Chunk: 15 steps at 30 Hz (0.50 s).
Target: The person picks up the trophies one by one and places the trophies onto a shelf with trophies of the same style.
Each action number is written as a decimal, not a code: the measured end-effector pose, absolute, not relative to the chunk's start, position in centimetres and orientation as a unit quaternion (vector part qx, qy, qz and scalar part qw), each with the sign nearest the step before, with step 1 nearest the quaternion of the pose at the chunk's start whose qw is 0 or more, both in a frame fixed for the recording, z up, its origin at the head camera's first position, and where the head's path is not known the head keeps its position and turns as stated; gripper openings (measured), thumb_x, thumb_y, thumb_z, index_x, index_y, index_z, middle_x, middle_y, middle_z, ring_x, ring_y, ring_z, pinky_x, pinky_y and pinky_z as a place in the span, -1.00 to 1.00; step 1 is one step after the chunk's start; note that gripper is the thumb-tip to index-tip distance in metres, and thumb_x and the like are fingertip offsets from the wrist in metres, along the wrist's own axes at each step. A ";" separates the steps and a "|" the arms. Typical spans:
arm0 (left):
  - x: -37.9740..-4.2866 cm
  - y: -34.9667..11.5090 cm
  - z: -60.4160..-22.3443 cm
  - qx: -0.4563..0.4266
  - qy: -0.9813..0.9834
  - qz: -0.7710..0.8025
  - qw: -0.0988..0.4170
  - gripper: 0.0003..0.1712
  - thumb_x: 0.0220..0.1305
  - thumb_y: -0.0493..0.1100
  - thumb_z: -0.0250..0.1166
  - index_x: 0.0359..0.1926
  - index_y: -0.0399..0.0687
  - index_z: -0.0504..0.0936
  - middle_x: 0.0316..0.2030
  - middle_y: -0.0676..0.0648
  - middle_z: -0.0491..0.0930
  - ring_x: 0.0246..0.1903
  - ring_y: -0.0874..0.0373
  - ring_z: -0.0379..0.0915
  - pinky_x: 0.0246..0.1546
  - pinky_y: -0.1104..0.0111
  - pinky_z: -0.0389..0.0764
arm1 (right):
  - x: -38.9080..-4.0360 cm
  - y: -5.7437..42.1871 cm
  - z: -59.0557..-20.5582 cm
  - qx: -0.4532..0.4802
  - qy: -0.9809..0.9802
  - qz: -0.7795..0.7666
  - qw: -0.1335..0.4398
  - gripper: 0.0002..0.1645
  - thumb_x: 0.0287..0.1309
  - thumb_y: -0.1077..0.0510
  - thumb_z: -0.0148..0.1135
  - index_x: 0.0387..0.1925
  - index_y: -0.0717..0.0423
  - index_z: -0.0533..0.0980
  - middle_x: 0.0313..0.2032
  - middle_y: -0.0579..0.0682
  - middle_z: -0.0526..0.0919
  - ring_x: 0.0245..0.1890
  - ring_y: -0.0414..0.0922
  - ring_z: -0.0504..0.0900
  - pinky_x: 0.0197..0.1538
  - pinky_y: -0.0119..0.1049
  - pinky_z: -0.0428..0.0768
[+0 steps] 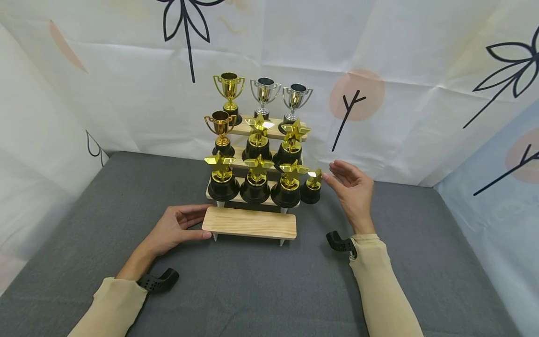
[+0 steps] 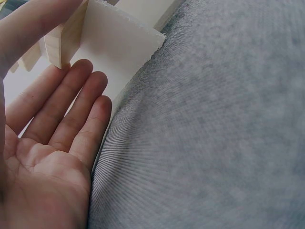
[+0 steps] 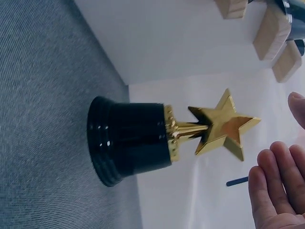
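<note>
A tiered stand with wooden steps point(image 1: 250, 222) and white side panels point(image 2: 112, 52) carries several small trophies. At the left end of its bare lowest step is my left hand point(image 1: 178, 224), fingers straight against the side and thumb by the front corner. A small gold star trophy point(image 1: 312, 187) with a black base stands upright on the cloth, right of the stand; the right wrist view shows it sideways. My right hand point(image 1: 349, 187) is just to the right of that star trophy point(image 3: 138, 138), fingers loosely extended and nothing held.
Gold star trophies point(image 1: 256, 180) fill the step above the lowest. Higher up are two more star trophies, a bronze cup point(image 1: 221, 128), a gold cup point(image 1: 229, 89) and two silver cups point(image 1: 265, 91). A grey cloth point(image 1: 261, 290) covers the table; a patterned white curtain point(image 1: 294, 37) hangs behind.
</note>
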<state>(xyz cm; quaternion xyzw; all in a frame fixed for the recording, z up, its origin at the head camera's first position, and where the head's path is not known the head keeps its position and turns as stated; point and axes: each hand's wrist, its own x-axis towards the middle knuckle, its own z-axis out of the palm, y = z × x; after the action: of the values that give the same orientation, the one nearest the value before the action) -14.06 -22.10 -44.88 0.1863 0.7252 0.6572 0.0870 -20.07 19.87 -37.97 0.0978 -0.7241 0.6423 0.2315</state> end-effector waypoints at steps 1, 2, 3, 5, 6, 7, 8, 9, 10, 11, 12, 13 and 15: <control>-14.1 -22.1 -44.9 0.185 0.726 0.657 0.087 -0.20 0.05 -0.46 0.54 0.31 -0.52 0.42 0.26 -0.46 0.45 0.13 0.24 0.56 0.17 0.40 0.59 | -20.1 19.9 -38.1 0.097 -0.727 0.639 0.232 -0.51 0.08 0.46 0.46 0.10 0.39 0.59 0.00 0.28 0.68 0.04 0.00 0.68 0.23 -0.20 0.61; -14.1 -22.1 -44.9 0.184 0.726 0.657 0.087 -0.20 0.05 -0.45 0.54 0.31 -0.52 0.42 0.26 -0.45 0.45 0.13 0.24 0.56 0.17 0.40 0.59 | -20.2 20.0 -38.2 0.097 -0.729 0.637 0.231 -0.50 0.08 0.46 0.46 0.10 0.40 0.59 0.01 0.31 0.67 0.04 -0.02 0.68 0.24 -0.20 0.61; -14.1 -22.1 -44.9 0.183 0.726 0.657 0.088 -0.20 0.04 -0.45 0.54 0.31 -0.52 0.42 0.26 -0.45 0.45 0.13 0.24 0.56 0.17 0.40 0.59 | -20.3 20.0 -38.3 0.098 -0.731 0.635 0.229 -0.50 0.08 0.46 0.46 0.11 0.41 0.59 0.02 0.32 0.67 0.03 -0.04 0.68 0.24 -0.20 0.60; -14.1 -22.1 -44.9 0.182 0.727 0.657 0.088 -0.19 0.04 -0.45 0.54 0.32 -0.51 0.42 0.26 -0.45 0.45 0.13 0.23 0.56 0.17 0.40 0.59 | -20.4 20.0 -38.6 0.098 -0.736 0.631 0.225 -0.48 0.08 0.47 0.46 0.11 0.43 0.58 0.03 0.33 0.66 0.02 -0.07 0.67 0.25 -0.20 0.60; -14.1 -22.1 -44.9 0.182 0.727 0.657 0.088 -0.19 0.04 -0.45 0.55 0.32 -0.51 0.42 0.26 -0.45 0.45 0.13 0.23 0.56 0.17 0.40 0.59 | -20.5 20.0 -38.8 0.099 -0.738 0.629 0.222 -0.47 0.07 0.47 0.47 0.12 0.44 0.57 0.03 0.33 0.66 0.02 -0.07 0.67 0.25 -0.20 0.60; -14.1 -22.1 -44.9 0.182 0.727 0.657 0.088 -0.19 0.04 -0.44 0.55 0.32 -0.51 0.42 0.26 -0.45 0.45 0.13 0.23 0.56 0.17 0.40 0.59 | -20.6 20.0 -38.9 0.098 -0.742 0.626 0.218 -0.46 0.07 0.46 0.47 0.12 0.45 0.56 0.03 0.32 0.66 0.02 -0.07 0.67 0.25 -0.21 0.60; -14.1 -22.1 -44.9 0.182 0.727 0.657 0.088 -0.19 0.04 -0.44 0.55 0.32 -0.51 0.42 0.26 -0.45 0.45 0.13 0.23 0.56 0.17 0.40 0.59 | -20.7 20.0 -39.1 0.096 -0.746 0.623 0.214 -0.45 0.07 0.45 0.48 0.13 0.45 0.56 0.04 0.31 0.66 0.02 -0.07 0.66 0.25 -0.21 0.59; -14.1 -22.1 -44.9 0.182 0.726 0.657 0.088 -0.19 0.04 -0.44 0.55 0.31 -0.52 0.42 0.26 -0.45 0.45 0.13 0.23 0.56 0.17 0.39 0.59 | -20.7 20.0 -39.2 0.093 -0.750 0.620 0.209 -0.45 0.08 0.45 0.47 0.14 0.47 0.55 0.04 0.31 0.66 0.02 -0.06 0.66 0.26 -0.22 0.59; -14.1 -22.1 -44.9 0.182 0.726 0.657 0.088 -0.19 0.04 -0.44 0.55 0.31 -0.52 0.42 0.26 -0.45 0.45 0.13 0.22 0.56 0.17 0.39 0.59 | -20.8 19.9 -39.3 0.090 -0.753 0.618 0.205 -0.44 0.08 0.45 0.47 0.14 0.48 0.54 0.04 0.32 0.65 0.02 -0.05 0.65 0.26 -0.22 0.59; -14.1 -22.1 -44.9 0.183 0.725 0.658 0.089 -0.19 0.04 -0.45 0.55 0.31 -0.52 0.42 0.26 -0.45 0.45 0.14 0.22 0.56 0.18 0.39 0.59 | -20.9 19.9 -39.4 0.088 -0.757 0.616 0.201 -0.44 0.08 0.46 0.46 0.15 0.49 0.53 0.05 0.32 0.65 0.04 -0.04 0.65 0.27 -0.22 0.58; -14.1 -22.1 -44.9 0.183 0.725 0.658 0.089 -0.19 0.04 -0.45 0.55 0.31 -0.52 0.42 0.26 -0.44 0.45 0.14 0.22 0.56 0.18 0.39 0.59 | -20.9 19.9 -39.6 0.086 -0.757 0.616 0.197 -0.43 0.08 0.47 0.45 0.16 0.51 0.52 0.07 0.33 0.64 0.05 -0.01 0.64 0.27 -0.20 0.58; -14.1 -22.1 -44.9 0.183 0.725 0.658 0.090 -0.19 0.04 -0.45 0.55 0.31 -0.52 0.42 0.26 -0.44 0.45 0.14 0.22 0.56 0.18 0.39 0.59 | -21.0 19.9 -39.7 0.085 -0.759 0.616 0.193 -0.43 0.08 0.48 0.45 0.16 0.50 0.52 0.08 0.33 0.63 0.07 0.01 0.63 0.28 -0.19 0.57; -14.1 -22.1 -44.9 0.183 0.724 0.659 0.091 -0.19 0.04 -0.45 0.55 0.32 -0.52 0.41 0.26 -0.44 0.45 0.14 0.22 0.56 0.18 0.39 0.59 | -21.1 19.8 -39.9 0.085 -0.760 0.617 0.188 -0.42 0.07 0.50 0.44 0.17 0.51 0.51 0.09 0.36 0.62 0.09 0.08 0.62 0.29 -0.14 0.57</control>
<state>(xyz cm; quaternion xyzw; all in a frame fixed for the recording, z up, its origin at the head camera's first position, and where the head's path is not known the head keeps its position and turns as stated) -14.13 -22.10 -44.85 0.1828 0.7237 0.6592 0.0908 -21.07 19.79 -39.85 0.0851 -0.7597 0.6166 0.1882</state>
